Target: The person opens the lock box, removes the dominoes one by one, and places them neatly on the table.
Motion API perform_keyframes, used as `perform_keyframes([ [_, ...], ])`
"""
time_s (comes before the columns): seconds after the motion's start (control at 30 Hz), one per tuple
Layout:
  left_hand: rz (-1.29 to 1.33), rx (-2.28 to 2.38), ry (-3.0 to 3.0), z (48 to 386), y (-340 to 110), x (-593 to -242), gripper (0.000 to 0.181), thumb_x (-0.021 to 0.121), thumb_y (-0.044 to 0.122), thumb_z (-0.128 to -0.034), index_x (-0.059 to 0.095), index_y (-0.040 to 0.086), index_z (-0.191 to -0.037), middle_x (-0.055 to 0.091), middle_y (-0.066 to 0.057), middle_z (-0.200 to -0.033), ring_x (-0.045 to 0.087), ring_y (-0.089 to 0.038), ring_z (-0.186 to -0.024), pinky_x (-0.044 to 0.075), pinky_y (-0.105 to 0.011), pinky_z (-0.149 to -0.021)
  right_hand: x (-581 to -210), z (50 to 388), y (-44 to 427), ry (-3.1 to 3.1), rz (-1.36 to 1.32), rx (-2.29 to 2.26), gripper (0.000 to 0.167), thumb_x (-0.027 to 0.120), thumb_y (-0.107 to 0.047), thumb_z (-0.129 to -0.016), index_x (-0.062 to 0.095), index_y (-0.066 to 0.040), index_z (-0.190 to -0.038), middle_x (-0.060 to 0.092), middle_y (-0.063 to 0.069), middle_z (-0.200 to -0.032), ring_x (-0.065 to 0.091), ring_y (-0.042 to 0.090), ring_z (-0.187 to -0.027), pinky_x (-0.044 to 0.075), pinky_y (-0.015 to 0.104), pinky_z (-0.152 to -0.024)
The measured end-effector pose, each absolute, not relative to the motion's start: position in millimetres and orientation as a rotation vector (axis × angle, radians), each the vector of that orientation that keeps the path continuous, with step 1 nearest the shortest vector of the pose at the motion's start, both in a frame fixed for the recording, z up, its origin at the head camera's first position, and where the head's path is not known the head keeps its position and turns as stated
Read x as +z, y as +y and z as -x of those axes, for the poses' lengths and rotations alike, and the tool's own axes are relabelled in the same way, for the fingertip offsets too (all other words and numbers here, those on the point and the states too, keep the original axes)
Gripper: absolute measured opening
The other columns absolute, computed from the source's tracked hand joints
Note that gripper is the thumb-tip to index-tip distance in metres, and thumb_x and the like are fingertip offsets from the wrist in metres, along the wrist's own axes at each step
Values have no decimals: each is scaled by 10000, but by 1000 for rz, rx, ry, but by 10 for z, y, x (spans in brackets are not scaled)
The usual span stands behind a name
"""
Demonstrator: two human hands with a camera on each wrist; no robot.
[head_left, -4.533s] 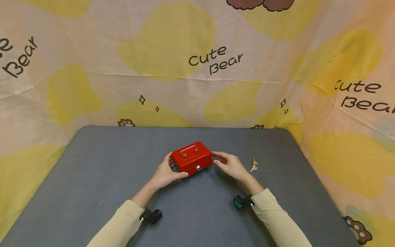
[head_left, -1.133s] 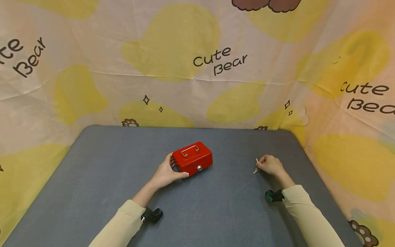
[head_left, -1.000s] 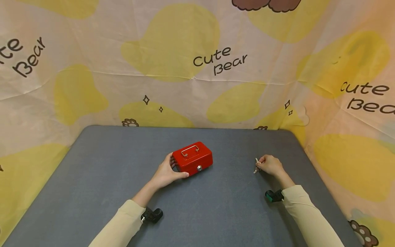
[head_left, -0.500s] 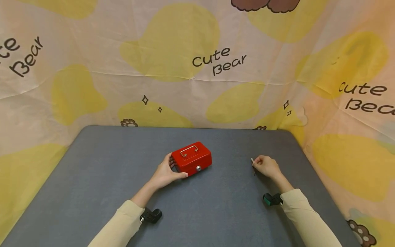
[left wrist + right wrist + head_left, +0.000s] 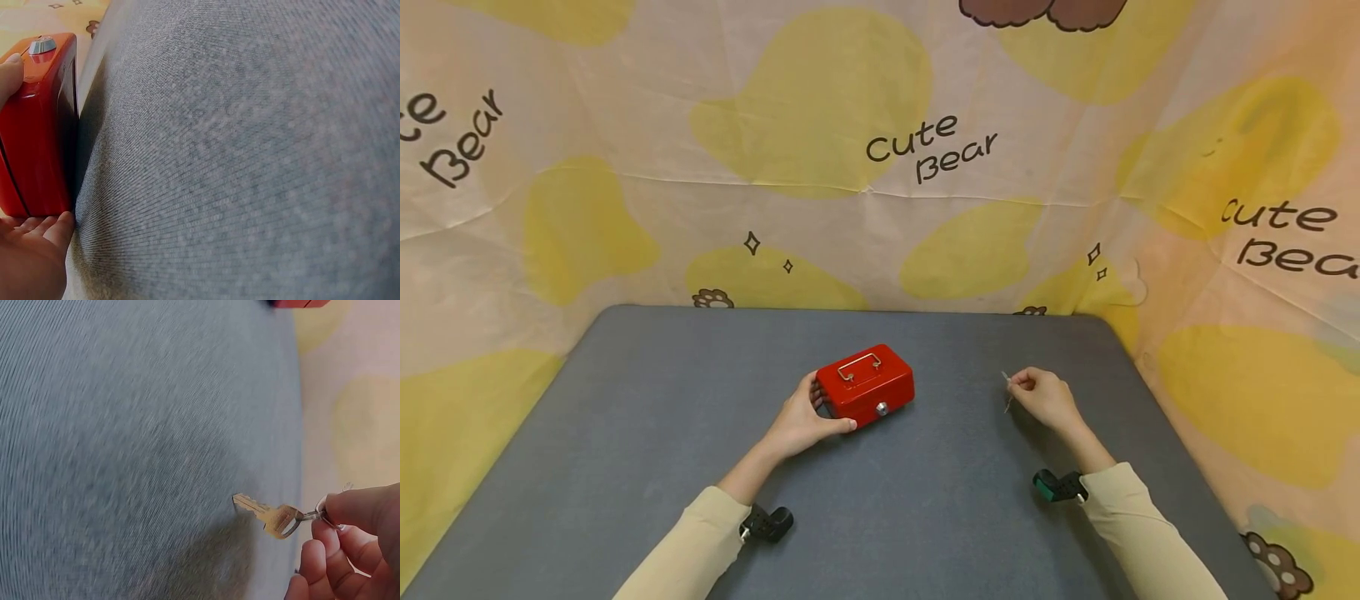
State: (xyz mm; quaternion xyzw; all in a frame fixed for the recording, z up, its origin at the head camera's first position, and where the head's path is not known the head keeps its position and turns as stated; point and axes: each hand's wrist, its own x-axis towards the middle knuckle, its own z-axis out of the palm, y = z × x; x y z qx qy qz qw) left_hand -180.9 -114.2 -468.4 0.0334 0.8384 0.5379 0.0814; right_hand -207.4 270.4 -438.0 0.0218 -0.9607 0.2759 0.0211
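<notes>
A small red metal cash box rests on the table with its lid down, its wire handle on top and a round lock on the front. My left hand holds its left corner, thumb on the front face and fingers along the side. In the left wrist view the box shows up close, the thumb near its lock. Right of the box, my right hand pinches a key ring above the table. One brass-coloured key hangs from the ring in the right wrist view; another is partly hidden by the fingers.
A grey cloth-covered table lies under everything. Behind and on both sides hangs a pale curtain with yellow patches and "Cute Bear" lettering. Black wrist cameras sit at both sleeves.
My right hand left the box's right side, took hold of the keys on the table and lifted them, now slightly left of where they lay. The left hand stays on the box.
</notes>
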Motion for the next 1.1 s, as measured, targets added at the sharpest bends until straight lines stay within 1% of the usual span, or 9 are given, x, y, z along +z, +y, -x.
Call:
perform_keyframes([
  [0.17,-99,1610,2507,1798,-1141,-4677,1040,837,349,-637,220,32,-1411,439,-151,-1353,454,-294,-1239,387,-412,-1014,-4323,2044,2618,-2962,-66,945,161,617,-187,-858,652,-34,-891,664,71,-775,541,130,-624,413,275,-557],
  [0.33,-102,1619,2502,1797,-1140,-4677,1032,836,344,-639,224,34,-1410,440,-148,-1350,453,-293,-1240,386,-412,-1015,-4295,2026,2548,-2938,-63,977,146,632,-197,-855,651,-54,-873,669,59,-769,542,117,-615,413,265,-547],
  [0.63,-99,1617,2499,1800,-1141,-4679,1048,841,340,-633,215,26,-1412,434,-157,-1355,450,-297,-1244,384,-411,-1017,-4258,1991,2448,-2912,-136,1006,123,635,-193,-855,637,-72,-840,642,55,-750,511,124,-602,403,265,-543],
  [0.8,-105,1625,2501,1803,-1137,-4683,1025,843,322,-634,232,29,-1403,446,-152,-1342,455,-291,-1238,384,-405,-1018,-4247,1974,2394,-2933,-157,990,106,620,-193,-860,613,-91,-832,672,56,-806,571,136,-661,427,271,-565],
  [0.93,-96,1617,2502,1803,-1137,-4684,1035,843,328,-632,225,29,-1407,441,-153,-1347,455,-294,-1239,385,-405,-1016,-4262,1973,2353,-2935,-202,1027,77,592,-158,-872,605,-91,-837,707,63,-868,615,138,-702,434,271,-554],
  [1.1,-85,1604,2508,1809,-1140,-4687,1049,844,338,-628,217,28,-1410,436,-155,-1354,454,-295,-1241,388,-404,-1014,-4282,1981,2299,-2933,-216,1082,62,587,-147,-872,585,-93,-842,709,45,-854,620,123,-696,428,268,-545],
])
